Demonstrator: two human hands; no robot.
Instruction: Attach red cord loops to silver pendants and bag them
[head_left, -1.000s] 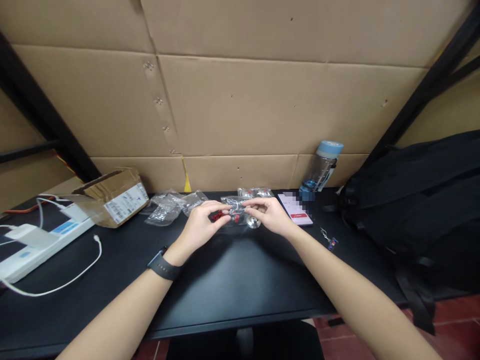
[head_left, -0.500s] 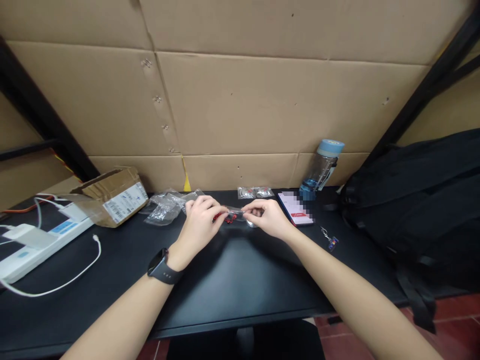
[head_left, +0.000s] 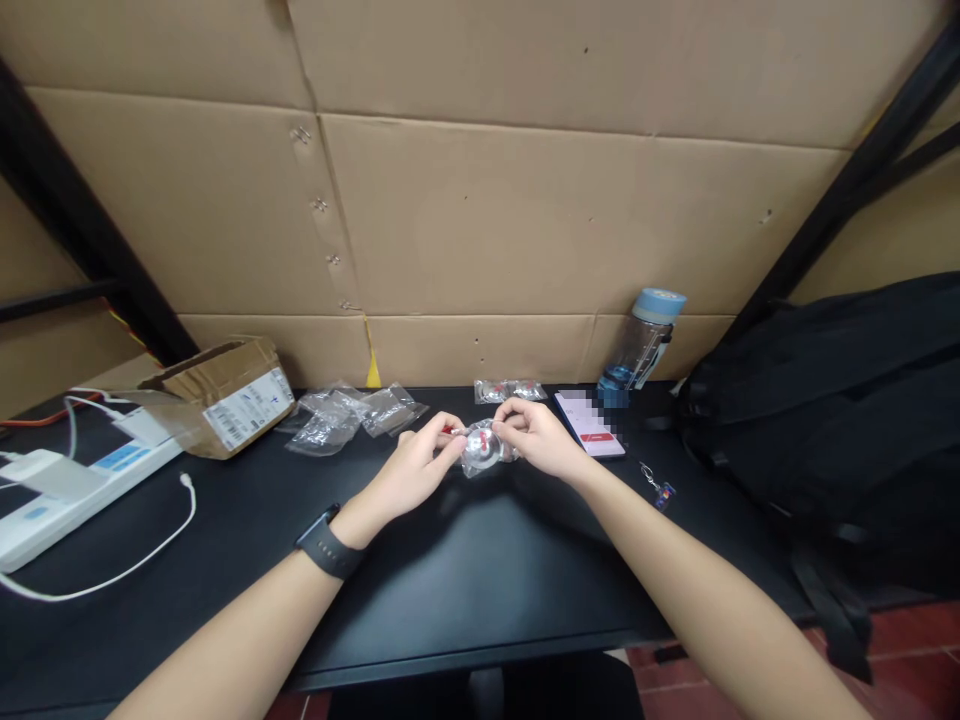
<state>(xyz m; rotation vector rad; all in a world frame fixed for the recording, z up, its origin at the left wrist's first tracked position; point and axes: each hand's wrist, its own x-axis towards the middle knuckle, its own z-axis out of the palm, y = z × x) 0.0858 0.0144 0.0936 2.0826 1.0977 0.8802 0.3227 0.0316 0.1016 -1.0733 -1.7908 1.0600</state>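
Observation:
Between my two hands, above the black desk, is a small clear plastic bag (head_left: pixel 482 450) with a round silvery item and red markings in it. My left hand (head_left: pixel 424 455) pinches the bag's left side with thumb and fingers; a bit of red shows at those fingertips. On the right, my right hand (head_left: pixel 536 435) pinches the bag's upper right edge. What exactly the round item is, I cannot make out. Just behind the hands lie similar small clear packets (head_left: pixel 508 391) with silvery and red contents, against the cardboard wall.
Crumpled clear plastic bags (head_left: pixel 330 420) lie left of my hands, beside an opened cardboard box (head_left: pixel 244 400). Farther left is a white power strip (head_left: pixel 97 485) with cables. To the right are a phone (head_left: pixel 589 425), a keychain (head_left: pixel 663 494), a water bottle (head_left: pixel 637 345) and a black backpack (head_left: pixel 840 430).
The bag between my hands has turned so its round silvery face shows. My left hand has shifted slightly right and lower, uncovering more of the crumpled bags behind it.

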